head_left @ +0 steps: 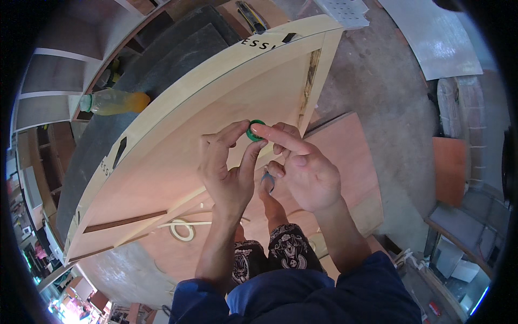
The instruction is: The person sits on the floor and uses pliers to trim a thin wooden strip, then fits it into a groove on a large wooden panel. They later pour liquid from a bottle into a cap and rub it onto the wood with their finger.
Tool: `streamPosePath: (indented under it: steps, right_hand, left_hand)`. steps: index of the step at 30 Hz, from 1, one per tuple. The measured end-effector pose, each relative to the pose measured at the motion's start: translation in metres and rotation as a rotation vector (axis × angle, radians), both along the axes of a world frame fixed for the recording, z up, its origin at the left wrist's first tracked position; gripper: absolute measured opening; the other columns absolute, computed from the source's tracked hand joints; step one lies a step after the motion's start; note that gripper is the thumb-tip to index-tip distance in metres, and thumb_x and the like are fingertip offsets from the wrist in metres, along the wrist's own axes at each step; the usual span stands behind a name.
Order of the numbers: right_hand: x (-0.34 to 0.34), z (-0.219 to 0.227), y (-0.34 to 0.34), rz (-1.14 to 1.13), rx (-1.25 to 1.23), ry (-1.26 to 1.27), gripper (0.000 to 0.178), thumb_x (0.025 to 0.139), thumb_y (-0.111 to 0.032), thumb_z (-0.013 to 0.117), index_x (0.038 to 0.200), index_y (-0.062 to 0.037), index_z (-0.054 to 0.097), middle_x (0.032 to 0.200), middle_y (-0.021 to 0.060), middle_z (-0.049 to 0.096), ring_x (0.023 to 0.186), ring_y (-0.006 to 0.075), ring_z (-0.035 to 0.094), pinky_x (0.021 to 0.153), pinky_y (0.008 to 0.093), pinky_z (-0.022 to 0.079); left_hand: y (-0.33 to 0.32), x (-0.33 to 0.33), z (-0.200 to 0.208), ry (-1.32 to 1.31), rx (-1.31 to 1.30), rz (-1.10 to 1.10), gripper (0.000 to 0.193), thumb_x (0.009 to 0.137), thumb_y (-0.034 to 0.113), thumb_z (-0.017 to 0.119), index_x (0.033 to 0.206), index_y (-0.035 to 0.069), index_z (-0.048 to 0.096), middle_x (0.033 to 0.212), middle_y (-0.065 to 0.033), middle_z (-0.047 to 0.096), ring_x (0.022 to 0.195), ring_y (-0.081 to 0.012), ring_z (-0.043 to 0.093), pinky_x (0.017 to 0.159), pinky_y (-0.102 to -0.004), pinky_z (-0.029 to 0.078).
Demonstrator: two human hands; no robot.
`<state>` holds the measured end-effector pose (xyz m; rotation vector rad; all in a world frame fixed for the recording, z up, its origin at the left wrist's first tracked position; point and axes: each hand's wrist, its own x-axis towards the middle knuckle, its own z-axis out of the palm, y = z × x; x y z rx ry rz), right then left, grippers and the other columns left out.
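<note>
Between the thumb and fingers of my left hand (229, 162) is a small round green cap (250, 133), pinched at its rim. My right hand (308, 170) is palm-up beside it, index finger stretched out with its tip at the cap's inside; the other fingers are partly curled and hold nothing. Both hands are above a large wooden panel (199, 140) with a pale curved frame, which leans away from me. What the cap holds, if anything, is hidden by my fingertip.
A clear bottle with orange liquid and a green cap (115, 102) lies on a dark surface (183, 54) to the left. A utility knife (251, 17) rests at the far edge. A roll of tape (182, 230) is on the plywood near my legs. Shelving (56, 75) stands far left.
</note>
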<state>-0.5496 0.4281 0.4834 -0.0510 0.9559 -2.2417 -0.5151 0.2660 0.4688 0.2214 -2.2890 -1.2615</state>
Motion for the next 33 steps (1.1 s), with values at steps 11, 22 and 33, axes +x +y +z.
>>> streamPosePath:
  steps: [11, 22, 33]
  right_hand:
    - [-0.014, 0.019, 0.0, -0.09, 0.267, 0.203, 0.078, 0.082, -0.03, 0.062, 0.152, 0.0035, 0.053, 0.133, 0.0032, 0.042, 0.107, 0.0099, 0.039, 0.085, 0.0251, 0.039]
    - [-0.019, 0.007, -0.003, -0.121, 0.412, 0.184, 0.087, 0.079, -0.037, 0.063, 0.155, 0.0028, 0.049, 0.125, 0.0007, 0.041, 0.107, 0.0115, 0.038, 0.082, 0.0275, 0.038]
    - [-0.043, 0.006, -0.044, -0.279, -0.184, -0.202, 0.094, 0.085, -0.044, 0.059, 0.164, 0.0005, 0.035, 0.125, -0.0003, 0.048, 0.105, 0.0153, 0.042, 0.082, 0.0319, 0.04]
  left_hand:
    - [0.002, -0.001, -0.014, -0.054, 0.365, 0.033, 0.041, 0.082, 0.005, 0.09, 0.12, 0.003, 0.074, 0.113, -0.0073, 0.074, 0.094, -0.0155, 0.059, 0.083, -0.0297, 0.05]
    - [-0.006, 0.004, 0.007, 0.048, 0.669, 0.046, 0.045, 0.082, -0.001, 0.087, 0.123, 0.001, 0.07, 0.117, -0.0116, 0.073, 0.101, -0.0167, 0.06, 0.085, -0.028, 0.046]
    - [-0.039, 0.07, 0.027, 0.104, 0.532, 0.025, 0.048, 0.081, 0.011, 0.09, 0.121, -0.002, 0.068, 0.121, -0.0207, 0.07, 0.109, -0.0264, 0.066, 0.096, -0.0371, 0.052]
